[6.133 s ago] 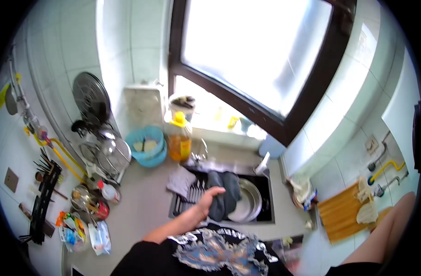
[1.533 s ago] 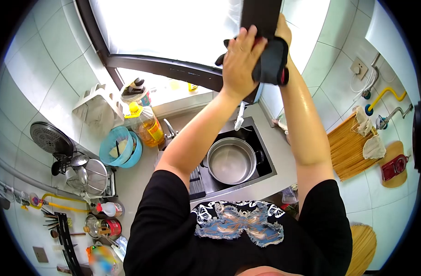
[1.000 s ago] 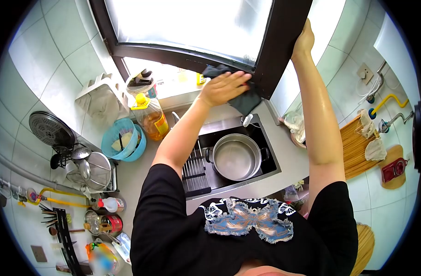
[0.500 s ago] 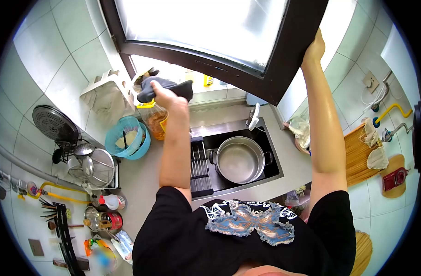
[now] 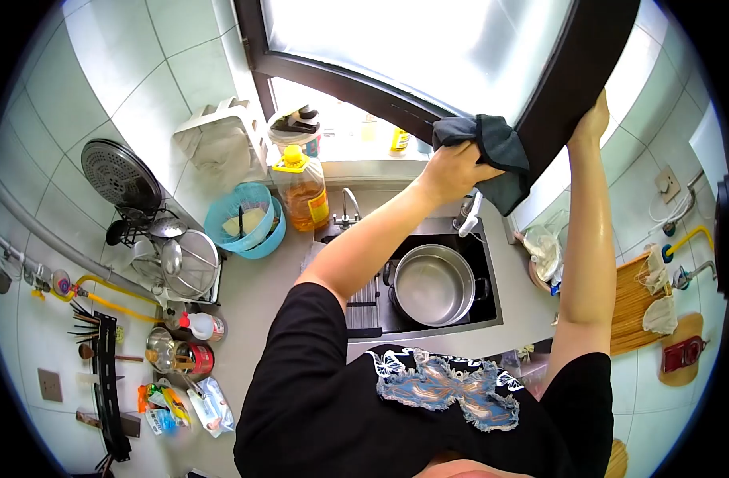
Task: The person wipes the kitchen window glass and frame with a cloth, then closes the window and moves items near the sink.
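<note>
My left hand (image 5: 454,171) is wrapped round a dark grey cloth (image 5: 504,163), which it holds against the lower right corner of the open window's dark frame (image 5: 581,60). Part of the cloth hangs down below the fingers. On the frame's outer right edge, my right hand (image 5: 592,122) grips the window, its fingertips hidden behind. The window's pane (image 5: 416,48) is frosted and bright. Below my arms, a two-handled steel pot (image 5: 434,285) stands in the black sink (image 5: 492,307), beside a drying rack (image 5: 364,307).
A tap (image 5: 470,215) rises behind the pot. Left of the sink are an oil bottle (image 5: 306,199) and a blue basin (image 5: 235,227). A white plastic rack (image 5: 221,139) leans by the sill. Bagged items (image 5: 544,251) and a wooden board (image 5: 629,303) are at the right.
My left hand has carried the cloth rightward from above the oil bottle to the window frame's lower right corner. My right hand still holds the frame's edge. The view has shifted slightly.
</note>
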The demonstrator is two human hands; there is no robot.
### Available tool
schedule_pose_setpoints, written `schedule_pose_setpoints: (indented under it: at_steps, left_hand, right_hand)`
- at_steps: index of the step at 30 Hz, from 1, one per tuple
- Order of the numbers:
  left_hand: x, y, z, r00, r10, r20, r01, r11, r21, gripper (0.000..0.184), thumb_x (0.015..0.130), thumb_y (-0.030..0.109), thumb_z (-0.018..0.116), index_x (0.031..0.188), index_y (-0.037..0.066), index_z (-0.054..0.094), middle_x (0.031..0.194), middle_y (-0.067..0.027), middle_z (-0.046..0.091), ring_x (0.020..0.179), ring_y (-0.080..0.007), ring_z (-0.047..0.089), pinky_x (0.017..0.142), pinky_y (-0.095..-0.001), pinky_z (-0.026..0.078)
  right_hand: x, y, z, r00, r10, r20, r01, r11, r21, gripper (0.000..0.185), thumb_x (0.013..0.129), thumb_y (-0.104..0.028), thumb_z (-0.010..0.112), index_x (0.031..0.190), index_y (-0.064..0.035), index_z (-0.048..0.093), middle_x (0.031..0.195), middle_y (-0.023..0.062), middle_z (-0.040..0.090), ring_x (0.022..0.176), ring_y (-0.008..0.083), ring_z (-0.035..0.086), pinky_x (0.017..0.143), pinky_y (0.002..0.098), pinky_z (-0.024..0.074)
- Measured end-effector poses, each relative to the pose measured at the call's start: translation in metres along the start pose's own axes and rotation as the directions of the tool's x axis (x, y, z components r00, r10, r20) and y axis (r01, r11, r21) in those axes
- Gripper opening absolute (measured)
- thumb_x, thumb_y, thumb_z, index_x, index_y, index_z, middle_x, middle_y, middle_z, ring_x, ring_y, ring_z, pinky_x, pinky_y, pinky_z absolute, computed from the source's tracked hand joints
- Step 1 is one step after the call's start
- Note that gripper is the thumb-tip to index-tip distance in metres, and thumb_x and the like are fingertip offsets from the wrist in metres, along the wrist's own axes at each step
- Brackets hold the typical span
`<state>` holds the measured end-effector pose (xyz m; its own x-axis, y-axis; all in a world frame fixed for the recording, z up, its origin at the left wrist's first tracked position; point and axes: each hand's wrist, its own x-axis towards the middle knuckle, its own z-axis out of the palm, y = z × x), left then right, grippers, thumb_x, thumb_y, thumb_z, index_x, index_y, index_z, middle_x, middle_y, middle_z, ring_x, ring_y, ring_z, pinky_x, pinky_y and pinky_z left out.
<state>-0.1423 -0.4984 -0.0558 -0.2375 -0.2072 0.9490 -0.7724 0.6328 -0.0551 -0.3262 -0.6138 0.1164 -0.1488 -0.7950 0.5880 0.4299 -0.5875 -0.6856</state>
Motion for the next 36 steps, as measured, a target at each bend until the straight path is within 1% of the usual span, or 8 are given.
schedule_pose_setpoints:
  at_steps: [4,7,11,14,22,30,34,36]
  left_hand:
    - [0.017,-0.017,-0.034,0.988,0.071,0.14,-0.077,0.996,0.035,0.037,0.07,0.009,0.07,0.104,0.021,0.075,0.113,-0.0093,0.065,0.107,-0.0303,0.061,0.09,-0.041,0.05]
    - [0.021,-0.041,-0.053,0.991,0.102,0.081,-0.114,0.98,0.163,0.032,0.072,0.006,0.066,0.098,0.021,0.074,0.096,-0.0032,0.062,0.097,-0.0273,0.06,0.084,-0.0393,0.05]
    - [0.006,-0.087,-0.091,0.984,-0.014,0.177,-0.041,0.952,0.304,0.03,0.078,0.009,0.064,0.1,0.025,0.075,0.093,-0.0023,0.061,0.099,-0.0242,0.061,0.086,-0.0383,0.05]
    - [-0.01,-0.139,-0.122,0.98,-0.088,0.177,0.022,0.939,0.343,0.035,0.074,0.004,0.066,0.102,0.023,0.076,0.093,-0.003,0.061,0.095,-0.0266,0.062,0.084,-0.0389,0.051]
    - [-0.033,-0.247,-0.198,0.949,-0.314,-0.022,0.311,0.925,0.218,0.034,0.072,-0.01,0.063,0.1,0.007,0.07,0.102,-0.0131,0.071,0.102,-0.035,0.066,0.087,-0.0407,0.052]
    - [-0.062,-0.346,-0.24,0.864,-0.466,-0.188,0.497,0.737,0.457,0.04,0.072,-0.013,0.053,0.103,0.008,0.067,0.108,-0.0179,0.068,0.106,-0.0402,0.062,0.09,-0.0432,0.049]
    - [-0.07,-0.387,-0.248,0.746,-0.596,-0.298,0.652,0.56,0.511,0.025,0.091,0.004,0.05,0.11,0.01,0.067,0.113,-0.0171,0.07,0.11,-0.0364,0.064,0.093,-0.0443,0.048]
    - [-0.066,-0.403,-0.246,0.589,-0.713,-0.382,0.808,0.533,0.251,0.029,0.101,0.018,0.043,0.111,0.003,0.065,0.121,-0.0185,0.066,0.111,-0.0379,0.062,0.096,-0.0434,0.047]
  right_hand:
    - [-0.003,-0.007,0.004,0.992,-0.125,0.025,0.125,0.992,-0.004,0.046,0.108,-0.034,0.039,0.135,-0.0004,0.056,0.127,0.0098,0.066,0.111,0.0238,0.065,0.101,0.0337,0.0502]
    - [-0.02,-0.029,0.009,0.992,0.003,0.125,-0.012,0.997,0.076,0.05,0.106,-0.041,0.042,0.134,-0.0032,0.059,0.133,0.0096,0.063,0.121,0.0229,0.06,0.105,0.0334,0.0469]
    - [-0.035,-0.033,0.014,0.966,-0.163,0.202,0.218,0.932,-0.289,0.065,0.09,-0.024,0.074,0.145,-0.0001,0.049,0.138,0.01,0.058,0.125,0.0238,0.057,0.111,0.0338,0.0413]
    - [-0.037,-0.035,0.019,0.977,-0.12,0.174,0.162,0.954,-0.254,0.072,0.084,-0.02,0.079,0.145,0.0014,0.047,0.136,0.0121,0.059,0.123,0.0253,0.057,0.107,0.0322,0.0428]
    - [-0.028,-0.019,0.009,0.986,-0.145,0.088,0.159,0.968,-0.192,0.056,0.085,-0.017,0.076,0.135,0.0011,0.057,0.126,0.0106,0.065,0.11,0.0228,0.065,0.099,0.0316,0.0514]
    - [-0.021,-0.015,-0.007,0.999,-0.036,-0.031,0.032,0.991,-0.126,0.038,0.093,-0.017,0.066,0.125,0.0044,0.065,0.126,0.0128,0.066,0.112,0.0238,0.066,0.099,0.0332,0.0527]
    - [-0.031,-0.021,-0.001,0.994,-0.03,-0.106,0.017,0.992,-0.121,0.041,0.093,-0.023,0.067,0.125,0.0035,0.066,0.126,0.0129,0.067,0.11,0.0241,0.066,0.099,0.0318,0.0513]
    - [-0.033,-0.022,0.0,0.996,-0.045,-0.075,0.036,0.993,-0.113,0.04,0.091,-0.023,0.071,0.122,0.0032,0.068,0.12,0.0116,0.069,0.105,0.0225,0.067,0.094,0.0312,0.0537]
